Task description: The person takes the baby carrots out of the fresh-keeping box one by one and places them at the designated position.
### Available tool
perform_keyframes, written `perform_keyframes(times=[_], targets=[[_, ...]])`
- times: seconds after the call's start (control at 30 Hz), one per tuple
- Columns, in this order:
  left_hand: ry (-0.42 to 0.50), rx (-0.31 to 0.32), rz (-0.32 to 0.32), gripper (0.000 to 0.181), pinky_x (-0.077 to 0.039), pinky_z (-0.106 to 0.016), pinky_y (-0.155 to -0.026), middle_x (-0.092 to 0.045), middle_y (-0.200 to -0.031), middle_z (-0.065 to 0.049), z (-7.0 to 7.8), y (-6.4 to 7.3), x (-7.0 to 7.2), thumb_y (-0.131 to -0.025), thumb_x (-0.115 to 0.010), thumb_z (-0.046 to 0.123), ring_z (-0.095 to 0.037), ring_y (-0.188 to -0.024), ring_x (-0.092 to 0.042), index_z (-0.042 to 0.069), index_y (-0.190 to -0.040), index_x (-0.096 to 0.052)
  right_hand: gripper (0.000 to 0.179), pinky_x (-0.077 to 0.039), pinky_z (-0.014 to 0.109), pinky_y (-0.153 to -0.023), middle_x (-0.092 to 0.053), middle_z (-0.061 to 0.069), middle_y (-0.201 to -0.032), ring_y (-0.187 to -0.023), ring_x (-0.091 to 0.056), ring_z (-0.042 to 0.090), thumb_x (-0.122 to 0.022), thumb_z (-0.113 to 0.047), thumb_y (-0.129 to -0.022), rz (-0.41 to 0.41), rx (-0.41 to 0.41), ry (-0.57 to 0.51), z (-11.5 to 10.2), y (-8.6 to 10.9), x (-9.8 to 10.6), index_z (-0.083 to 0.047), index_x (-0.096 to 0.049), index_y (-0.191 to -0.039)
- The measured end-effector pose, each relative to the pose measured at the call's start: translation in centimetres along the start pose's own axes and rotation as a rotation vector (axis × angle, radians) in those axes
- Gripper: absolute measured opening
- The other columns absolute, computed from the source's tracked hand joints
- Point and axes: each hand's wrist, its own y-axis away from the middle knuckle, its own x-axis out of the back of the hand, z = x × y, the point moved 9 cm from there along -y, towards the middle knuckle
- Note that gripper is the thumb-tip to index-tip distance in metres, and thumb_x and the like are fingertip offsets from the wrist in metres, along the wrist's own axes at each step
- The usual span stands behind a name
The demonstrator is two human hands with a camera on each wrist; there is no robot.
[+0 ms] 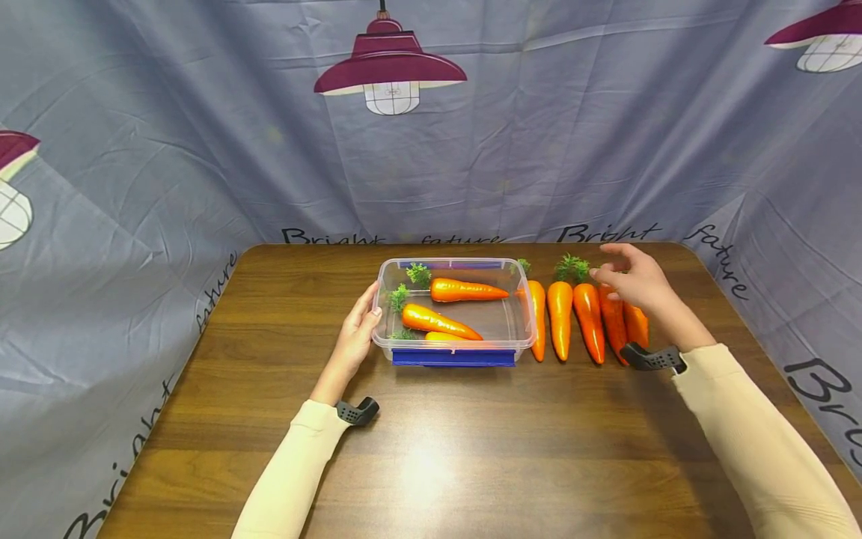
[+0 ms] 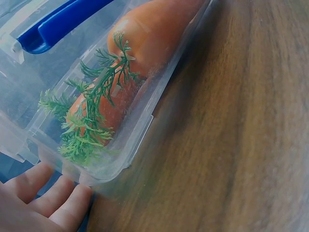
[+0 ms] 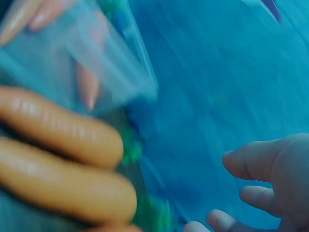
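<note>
A clear plastic box [image 1: 494,322] with a blue front latch holds orange carrots; two carrots [image 1: 465,290] show whole and another is partly behind the front wall. My left hand [image 1: 358,318] rests on the box's left end, thumb at the rim. In the left wrist view, nearly straight fingers [image 2: 70,205] touch the wall near the green carrot tops [image 2: 89,113]. My right hand [image 1: 633,277] hovers over the top ends of the rightmost carrots in a row [image 1: 560,318], fingers spread and loosely bent, holding nothing. That hand partly hides those carrots.
The row has several carrots side by side, leaves toward the back, right beside the box. All stand on a brown wooden table [image 1: 431,434]. A grey-blue printed cloth [image 1: 471,165] hangs behind the table's back edge and at both sides.
</note>
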Motion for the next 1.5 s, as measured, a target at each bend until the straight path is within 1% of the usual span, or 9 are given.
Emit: perform_keyframes(times=[0.1, 0.27, 0.33, 0.47, 0.67, 0.83, 1.1, 1.27, 1.5], targets=[[0.006, 0.007, 0.005, 0.056, -0.027, -0.039, -0.126, -0.022, -0.169, -0.022, -0.1, 0.0, 0.1, -0.105, -0.040, 0.003, -0.040, -0.156, -0.023, -0.004, -0.158, -0.026, 0.066, -0.062, 0.027, -0.071, -0.055, 0.029, -0.129, -0.086, -0.065, 0.008, -0.063, -0.027, -0.100, -0.050, 0.036, 0.019, -2.8, -0.6, -2.0, -0.001, -0.036, -0.155], [0.017, 0.018, -0.002, 0.056, -0.029, -0.048, -0.125, -0.020, -0.169, -0.023, -0.2, -0.2, 0.0, -0.105, -0.040, 0.005, -0.041, -0.155, -0.024, -0.003, -0.158, -0.027, 0.062, -0.063, 0.037, -0.080, -0.058, 0.024, -0.130, -0.107, -0.066, 0.033, -0.062, -0.027, -0.100, -0.112, 0.075, -0.009, -6.8, -1.0, -5.1, -0.007, -0.039, -0.154], [0.020, 0.021, -0.006, 0.056, -0.030, -0.047, -0.124, -0.020, -0.169, -0.022, -0.2, -0.2, -0.1, -0.105, -0.040, 0.005, -0.041, -0.155, -0.024, -0.002, -0.159, -0.026, 0.060, -0.063, 0.040, -0.084, -0.059, 0.023, -0.131, -0.108, -0.066, 0.033, -0.061, -0.026, -0.100, -0.139, 0.091, -0.030, -8.2, -1.2, -6.4, -0.009, -0.040, -0.154], [0.023, 0.017, -0.009, 0.056, -0.031, -0.042, -0.124, -0.018, -0.169, -0.022, -0.2, -0.2, -0.1, -0.105, -0.039, 0.004, -0.040, -0.156, -0.023, -0.003, -0.159, -0.026, 0.058, -0.062, 0.039, -0.079, -0.061, 0.023, -0.128, -0.100, -0.066, 0.033, -0.062, -0.023, -0.099, -0.203, 0.138, -0.065, -10.7, -1.7, -9.3, -0.010, -0.043, -0.152], [0.048, 0.002, -0.021, 0.056, -0.029, -0.055, -0.123, -0.017, -0.169, -0.023, -0.2, -0.2, -0.3, -0.105, -0.037, 0.003, -0.043, -0.154, -0.024, -0.005, -0.158, -0.024, 0.055, -0.057, 0.031, -0.067, -0.066, 0.019, -0.115, -0.083, -0.064, 0.028, -0.066, -0.022, -0.097, -0.295, 0.187, -0.030, -13.7, -2.2, -14.0, -0.009, -0.049, -0.148], [0.044, 0.005, -0.017, 0.056, -0.034, -0.051, -0.122, -0.018, -0.169, -0.023, -0.2, -0.3, -0.2, -0.104, -0.038, 0.002, -0.043, -0.153, -0.026, -0.006, -0.158, -0.024, 0.054, -0.055, 0.032, -0.062, -0.067, 0.017, -0.109, -0.066, -0.058, 0.018, -0.066, -0.018, -0.095, -0.385, 0.188, -0.005, -15.0, -2.4, -17.9, -0.008, -0.051, -0.146], [0.057, 0.026, -0.001, 0.057, -0.032, -0.052, -0.122, -0.019, -0.170, -0.021, -0.3, -0.2, -0.2, -0.104, -0.038, 0.002, -0.041, -0.153, -0.028, -0.004, -0.159, -0.024, 0.051, -0.050, 0.025, -0.069, -0.070, 0.016, -0.114, -0.090, -0.065, 0.023, -0.069, -0.023, -0.094, -0.478, 0.232, 0.131, -16.0, -2.4, -23.0, -0.006, -0.057, -0.141], [0.073, 0.041, -0.013, 0.057, -0.035, -0.054, -0.121, -0.018, -0.170, -0.020, -0.4, -0.3, -0.4, -0.105, -0.038, 0.003, -0.043, -0.150, -0.031, -0.002, -0.159, -0.023, 0.049, -0.053, 0.031, -0.077, -0.069, 0.016, -0.122, -0.092, -0.064, 0.022, -0.070, -0.021, -0.093, -0.485, 0.237, 0.195, -16.1, -2.2, -24.5, -0.007, -0.060, -0.138], [0.063, 0.044, -0.011, 0.057, -0.035, -0.057, -0.119, -0.019, -0.170, -0.020, -0.4, -0.2, -0.2, -0.105, -0.038, 0.004, -0.043, -0.150, -0.032, -0.002, -0.159, -0.024, 0.050, -0.056, 0.037, -0.093, -0.066, 0.015, -0.134, -0.114, -0.065, 0.027, -0.070, -0.020, -0.093, -0.509, 0.227, 0.246, -16.0, -2.0, -25.6, -0.009, -0.058, -0.141]])
